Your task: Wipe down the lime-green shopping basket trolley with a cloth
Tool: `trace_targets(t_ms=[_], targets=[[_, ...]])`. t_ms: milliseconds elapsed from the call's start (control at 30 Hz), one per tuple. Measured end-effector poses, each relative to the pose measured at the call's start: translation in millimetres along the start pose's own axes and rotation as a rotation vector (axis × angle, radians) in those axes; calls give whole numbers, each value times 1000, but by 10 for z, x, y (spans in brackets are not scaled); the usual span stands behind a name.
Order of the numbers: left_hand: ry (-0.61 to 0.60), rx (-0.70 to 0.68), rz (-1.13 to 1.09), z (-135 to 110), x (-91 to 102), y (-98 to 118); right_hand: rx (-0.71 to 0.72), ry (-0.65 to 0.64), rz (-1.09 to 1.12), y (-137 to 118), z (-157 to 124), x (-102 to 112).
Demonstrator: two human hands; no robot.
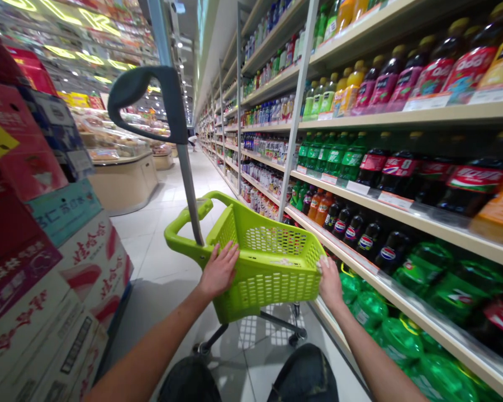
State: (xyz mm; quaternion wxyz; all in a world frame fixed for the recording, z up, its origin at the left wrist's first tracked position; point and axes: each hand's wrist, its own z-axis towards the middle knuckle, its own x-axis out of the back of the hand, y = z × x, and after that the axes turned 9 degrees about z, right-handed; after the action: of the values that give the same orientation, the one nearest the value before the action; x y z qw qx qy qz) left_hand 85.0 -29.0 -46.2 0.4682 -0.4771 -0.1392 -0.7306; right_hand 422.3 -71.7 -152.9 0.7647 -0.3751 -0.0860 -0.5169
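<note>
A lime-green shopping cart (pixel 272 283) with a slotted plastic basket stands between my knees and the shelves. My left hand (pixel 221 271) holds the near side rim of its basket, fingers laid over the edge. At the basket's right end, my right hand (pixel 330 279) grips the corner, its fingers hooked on the rim. A grey pole rises from the cart's left end and carries a dark grey loop handle (pixel 174 106). Inside the basket, only part of the floor shows, with small pale marks on it.
Shelves (pixel 360 192) of bottled drinks line the right side, with large green bottles (pixel 398 338) at the bottom. Stacked drink cartons (pixel 79 262) stand close on the left. Beyond are a rounded display counter (pixel 123 181), a tiled aisle (pixel 180 184) and a distant person (pixel 192 140).
</note>
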Motion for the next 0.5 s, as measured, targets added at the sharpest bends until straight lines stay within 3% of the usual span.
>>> trace_targets(t_ms=[67,167,233,333,433,500], targets=[[-22,0,0,1,10,11,50,-24,69,-282,13,-189],[-35,-6,-7,28,20,68,257,-175,256,-884,3,-524],[-22,-64,-22,11,56,30,299,-214,295,-1050,-3,-601],[111,-54,-22,-105,160,-230,174,-137,220,-751,9,-441],[295,231,33,-252,247,-603,35,-65,150,-327,63,-267],[292,312,46,-305,260,-777,1,-56,178,-353,107,-320]])
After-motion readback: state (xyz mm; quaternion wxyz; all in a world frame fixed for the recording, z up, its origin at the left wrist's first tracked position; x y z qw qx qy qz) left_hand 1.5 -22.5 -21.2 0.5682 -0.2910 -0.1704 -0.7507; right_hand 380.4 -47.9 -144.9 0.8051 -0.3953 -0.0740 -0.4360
